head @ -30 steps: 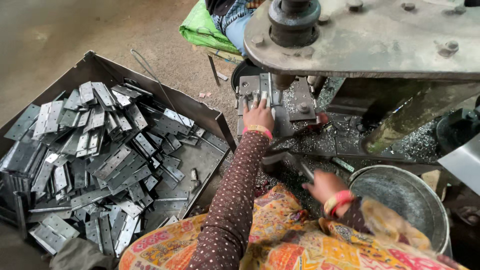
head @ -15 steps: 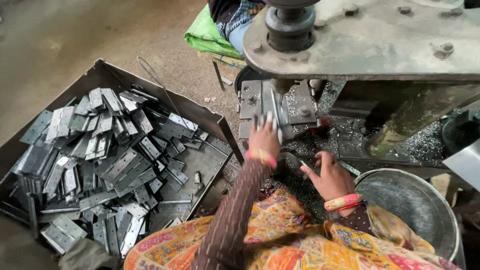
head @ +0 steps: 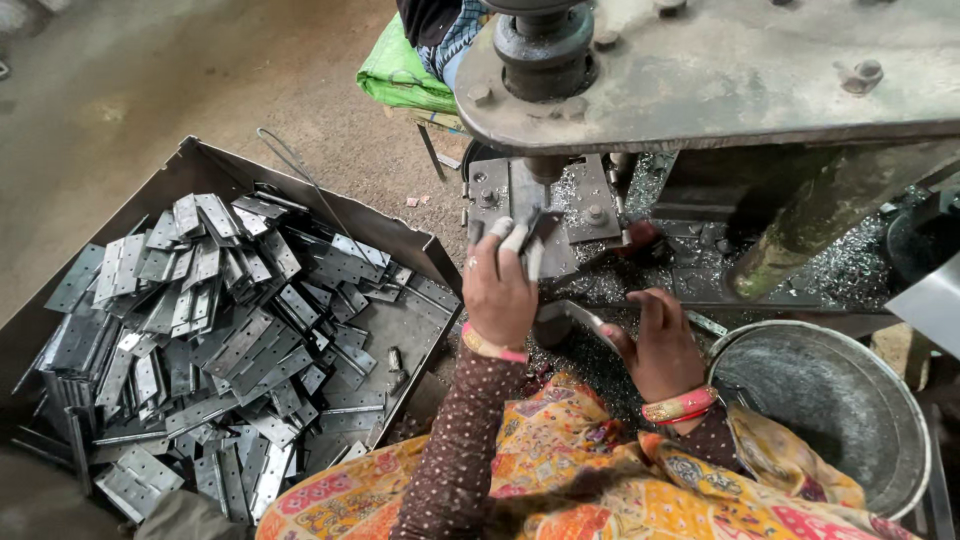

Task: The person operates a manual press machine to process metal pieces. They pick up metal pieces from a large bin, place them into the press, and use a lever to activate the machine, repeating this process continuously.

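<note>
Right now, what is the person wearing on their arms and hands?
The left arm has a long dark brown sleeve with tiny pale dots. At the left wrist sits a pink and yellow bangle. The right wrist wears a wider bangle in pink, red and gold, with the same dotted sleeve behind it. The left hand has a small ring on one finger. The right hand is bare, without gloves.

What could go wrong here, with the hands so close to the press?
1. The left hand holds a metal piece right under the press head; the fingers could be crushed if it came down.
2. The right hand rests among sharp metal shavings, which may cut bare skin.
3. The loose patterned cloth lies near the machine and might catch.
</note>
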